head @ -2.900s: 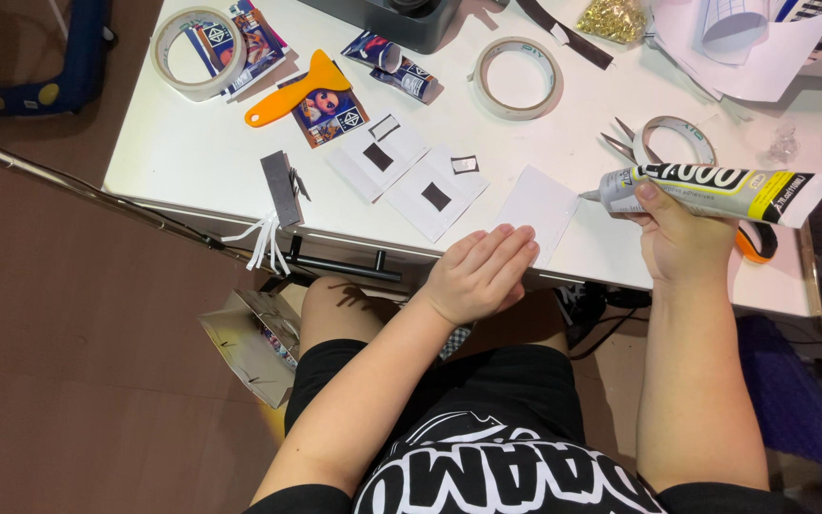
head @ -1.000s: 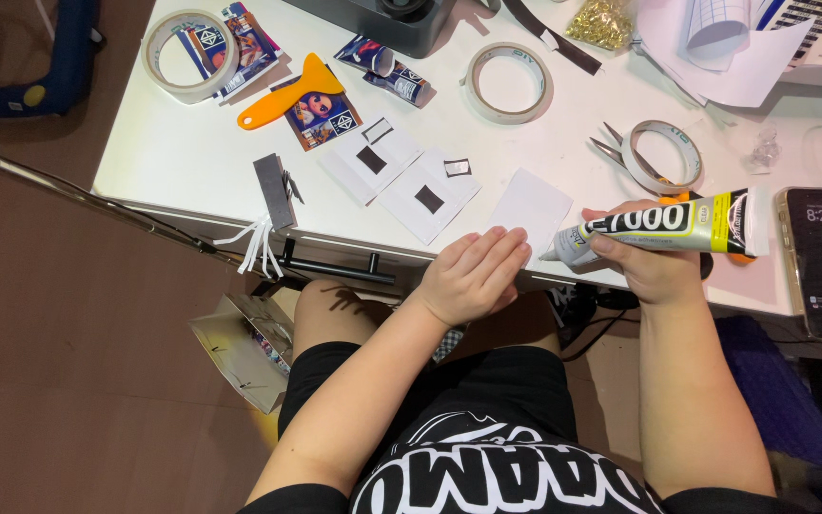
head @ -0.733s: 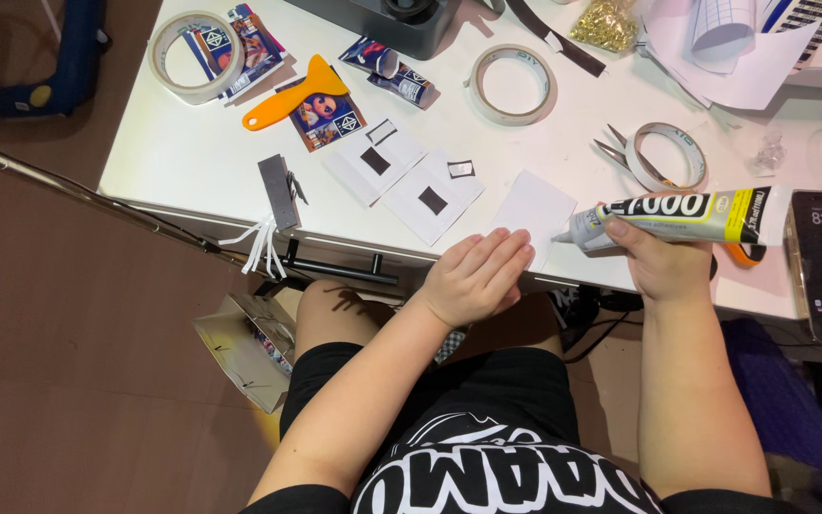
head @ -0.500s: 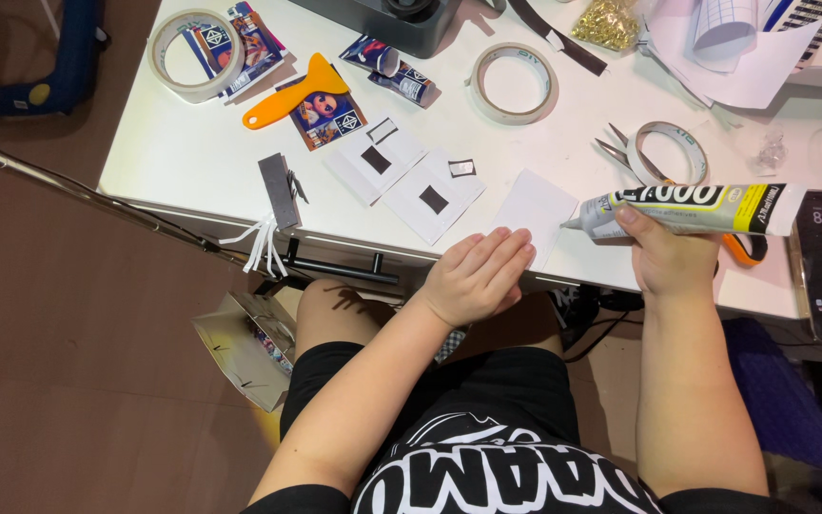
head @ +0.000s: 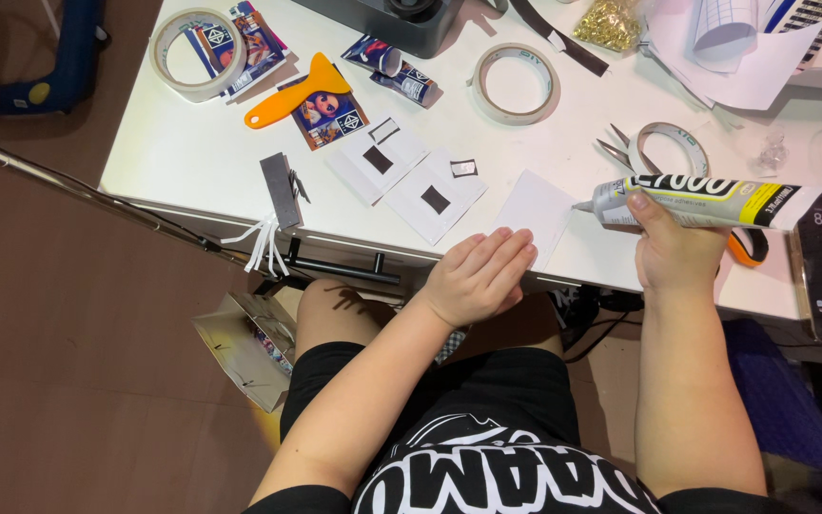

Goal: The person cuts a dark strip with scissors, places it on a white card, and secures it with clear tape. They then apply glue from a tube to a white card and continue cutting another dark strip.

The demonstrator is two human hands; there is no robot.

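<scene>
On the smooth white bench (head: 192,157) over brown floor, your right hand (head: 673,249) grips a glue tube (head: 696,202) while your left hand (head: 478,276) lies flat, released, beside a paper square (head: 537,205).

Bright, even overhead light washes the white counter (head: 192,157) almost to glare; shadows stay short and soft, the brown floor (head: 68,381) sits dimmer, focus sharp throughout.

glue tube (head: 696,200) right of paper (head: 537,211) | scissors (head: 625,152) behind (tape roll (head: 514,84) farther back)
</scene>
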